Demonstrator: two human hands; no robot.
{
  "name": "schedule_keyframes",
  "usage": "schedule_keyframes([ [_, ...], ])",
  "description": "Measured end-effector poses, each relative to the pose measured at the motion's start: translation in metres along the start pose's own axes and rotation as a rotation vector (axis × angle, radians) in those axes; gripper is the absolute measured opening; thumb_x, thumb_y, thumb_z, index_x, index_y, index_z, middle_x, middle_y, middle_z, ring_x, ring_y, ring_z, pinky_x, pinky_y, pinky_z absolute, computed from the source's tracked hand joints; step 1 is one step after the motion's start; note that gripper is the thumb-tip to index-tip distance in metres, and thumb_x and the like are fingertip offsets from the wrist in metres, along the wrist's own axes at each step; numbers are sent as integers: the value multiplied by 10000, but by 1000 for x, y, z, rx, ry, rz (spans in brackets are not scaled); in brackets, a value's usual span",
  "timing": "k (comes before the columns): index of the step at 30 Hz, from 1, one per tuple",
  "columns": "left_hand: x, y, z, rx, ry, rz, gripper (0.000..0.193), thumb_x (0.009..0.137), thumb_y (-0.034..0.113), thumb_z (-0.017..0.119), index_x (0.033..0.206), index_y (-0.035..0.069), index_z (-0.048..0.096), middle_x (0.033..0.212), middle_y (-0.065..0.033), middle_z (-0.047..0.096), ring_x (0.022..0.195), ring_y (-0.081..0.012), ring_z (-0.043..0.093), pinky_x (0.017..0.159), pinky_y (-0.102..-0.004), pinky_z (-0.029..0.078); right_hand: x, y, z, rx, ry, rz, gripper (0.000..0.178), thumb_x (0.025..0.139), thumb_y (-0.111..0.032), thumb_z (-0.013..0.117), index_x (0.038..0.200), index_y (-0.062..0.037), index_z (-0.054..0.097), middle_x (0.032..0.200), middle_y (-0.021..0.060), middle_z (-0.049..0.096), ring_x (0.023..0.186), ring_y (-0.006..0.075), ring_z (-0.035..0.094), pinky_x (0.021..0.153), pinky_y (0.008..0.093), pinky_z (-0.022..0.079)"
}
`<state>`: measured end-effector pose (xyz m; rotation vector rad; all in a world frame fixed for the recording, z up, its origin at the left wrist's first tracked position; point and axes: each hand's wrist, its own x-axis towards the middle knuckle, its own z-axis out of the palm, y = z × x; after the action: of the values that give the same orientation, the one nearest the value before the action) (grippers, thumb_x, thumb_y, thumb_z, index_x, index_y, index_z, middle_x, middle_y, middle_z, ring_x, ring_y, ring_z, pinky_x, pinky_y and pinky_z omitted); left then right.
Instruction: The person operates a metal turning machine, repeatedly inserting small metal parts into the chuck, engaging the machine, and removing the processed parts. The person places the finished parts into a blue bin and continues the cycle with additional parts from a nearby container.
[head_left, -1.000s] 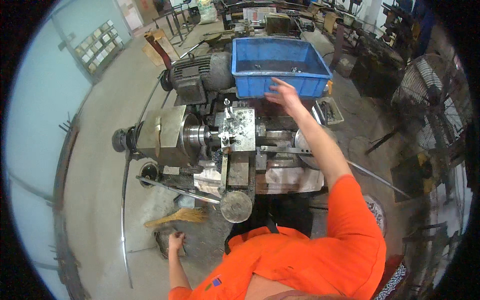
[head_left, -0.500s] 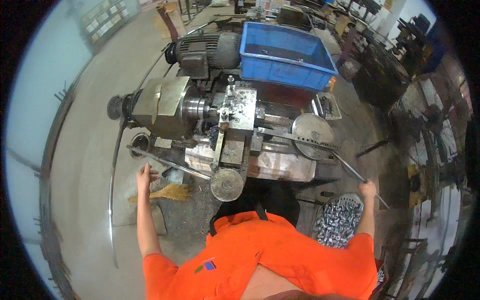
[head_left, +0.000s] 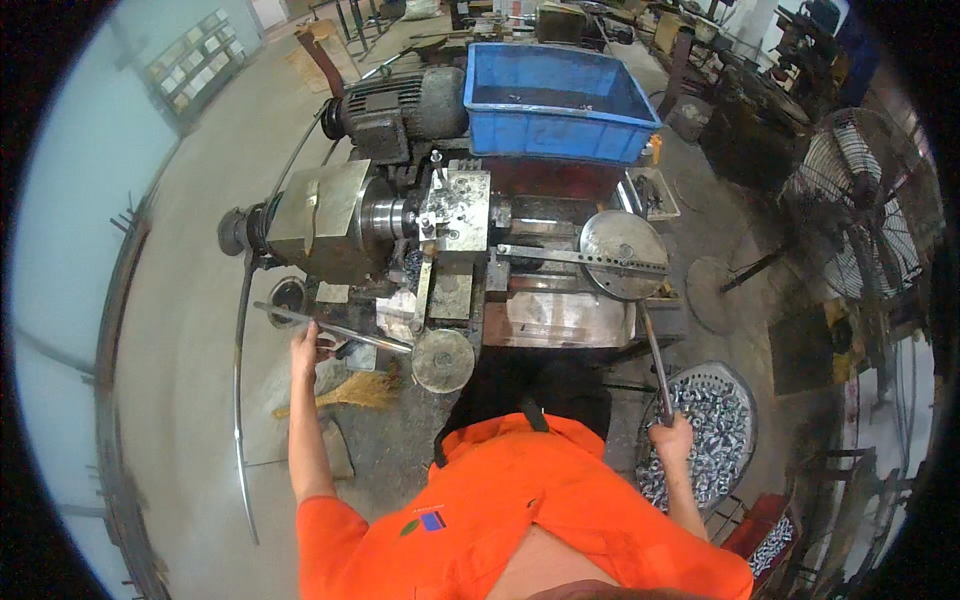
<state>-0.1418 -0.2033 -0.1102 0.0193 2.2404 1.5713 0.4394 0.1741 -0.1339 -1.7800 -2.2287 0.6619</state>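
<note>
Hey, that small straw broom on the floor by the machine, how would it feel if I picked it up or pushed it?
The broom probably lifts lightly: it is short, with thin straw bristles. The fanned bristles would likely bend rather than push stiffly. Lying flat on the floor, it should slide or pivot, not roll.

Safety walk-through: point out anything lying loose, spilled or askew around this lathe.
A straw broom lies flat on the floor by the left hand. The basket of small metal parts by the right hand is heaped to its rim. Nothing looks spilled.
</note>
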Motion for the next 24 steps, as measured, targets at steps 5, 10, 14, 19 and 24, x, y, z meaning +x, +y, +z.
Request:
schedule_keyframes([
  [5,-14,-33,-18,25,19,-43,551,889,444,486,1063,-77,513,726,-173,633,515,-232,618,471,-287,484,-14,-24,-3,29,-21,10,280,604,-229,562,775,-8,533,652,229,570,656,429,561,614,455,443],
  [10,-26,-104,-44,71,76,-163,507,881,410,519,1049,-68,522,694,-165,629,498,-223,614,439,-301,496,-16,-20,4,51,-21,32,302,580,-224,569,795,-15,540,637,222,564,640,427,559,607,457,443],
  [14,-54,-142,-48,205,-33,-344,478,878,397,532,1041,-52,533,657,-159,620,474,-226,604,390,-297,474,-15,-41,-6,47,-67,31,578,571,-234,574,1108,-24,532,754,210,590,714,398,570,649,449,447],
  [19,-108,-176,-44,252,-77,-510,430,870,384,543,1015,-19,509,672,-186,621,441,-246,600,340,-304,413,32,-6,-15,-248,171,-265,696,557,-189,610,1205,25,475,975,192,570,884,363,528,805,445,423],
  [24,-87,-188,-55,228,-60,-550,361,869,300,545,1015,-29,515,655,-169,616,456,-244,599,351,-310,443,138,36,-56,-638,192,-150,748,574,-220,657,1274,-61,448,1180,172,517,1095,363,470,917,453,382],
])
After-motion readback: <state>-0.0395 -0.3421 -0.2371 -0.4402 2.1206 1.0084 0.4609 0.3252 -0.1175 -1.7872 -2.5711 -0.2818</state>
